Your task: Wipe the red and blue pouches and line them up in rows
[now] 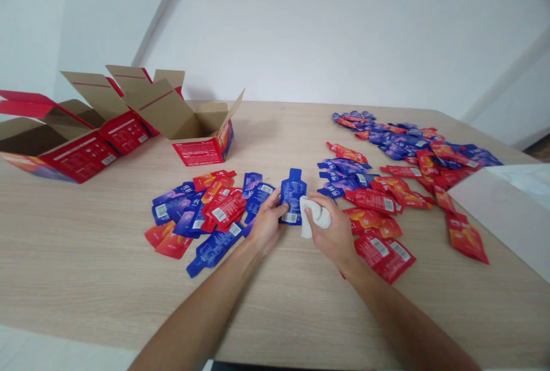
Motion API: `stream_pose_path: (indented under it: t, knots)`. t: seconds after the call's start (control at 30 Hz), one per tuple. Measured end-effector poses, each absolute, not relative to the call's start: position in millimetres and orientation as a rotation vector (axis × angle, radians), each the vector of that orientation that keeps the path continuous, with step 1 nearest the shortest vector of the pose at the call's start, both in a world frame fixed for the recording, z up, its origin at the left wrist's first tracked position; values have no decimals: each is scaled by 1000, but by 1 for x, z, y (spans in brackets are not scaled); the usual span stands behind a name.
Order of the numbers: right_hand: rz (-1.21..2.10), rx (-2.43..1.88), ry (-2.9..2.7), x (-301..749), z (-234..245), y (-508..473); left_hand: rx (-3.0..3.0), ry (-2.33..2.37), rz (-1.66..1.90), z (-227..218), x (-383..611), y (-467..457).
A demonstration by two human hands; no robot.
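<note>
A blue bottle-shaped sachet (294, 194) stands upright in front of me, its printed back and barcode facing me. My left hand (267, 221) grips its left edge, thumb across the front. In my right hand (333, 230) is a folded white cloth (314, 216), pinched under the thumb against the sachet's right side. Close to my left hand lies a loose pile of blue sachets (217, 248) and red sachets (223, 207). Beyond my right hand lie more blue sachets (344, 173), with red sachets (380, 248) beside the wrist.
At the back left stand several red cardboard boxes with raised flaps, among them an open box (199, 152). A long heap of mixed sachets (399, 141) spreads over the right rear of the wooden table (107, 279). A white sheet-like object (502, 216) covers the right edge.
</note>
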State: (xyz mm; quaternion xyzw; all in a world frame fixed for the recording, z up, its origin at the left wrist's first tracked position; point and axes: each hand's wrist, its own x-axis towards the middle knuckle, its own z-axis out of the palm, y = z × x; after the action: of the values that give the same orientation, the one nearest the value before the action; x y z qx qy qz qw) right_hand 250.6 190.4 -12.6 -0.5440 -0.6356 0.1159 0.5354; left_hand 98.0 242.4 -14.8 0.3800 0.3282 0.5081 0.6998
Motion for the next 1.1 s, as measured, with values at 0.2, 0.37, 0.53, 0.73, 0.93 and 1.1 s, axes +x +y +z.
stream_pose_path:
  t: [0.2, 0.37, 0.53, 0.73, 0.93, 1.1]
  knots:
    - [231, -1426, -1299, 249, -14, 189, 771, 767, 1244, -16, 97, 241]
    - [280, -1377, -1349, 247, -14, 187, 859, 823, 1286, -19, 100, 239]
    - [345, -1337, -1461, 243, -14, 183, 844, 774, 1139, -19, 104, 236]
    - [263, -1132, -1756, 241, -16, 182, 528, 581, 1053, -15, 103, 233]
    - [231, -1065, -1956, 244, -17, 185, 459, 501, 1087, -16, 103, 235]
    - [111, -1199, -1778, 257, -19, 192, 469, 457, 1022, -17, 108, 233]
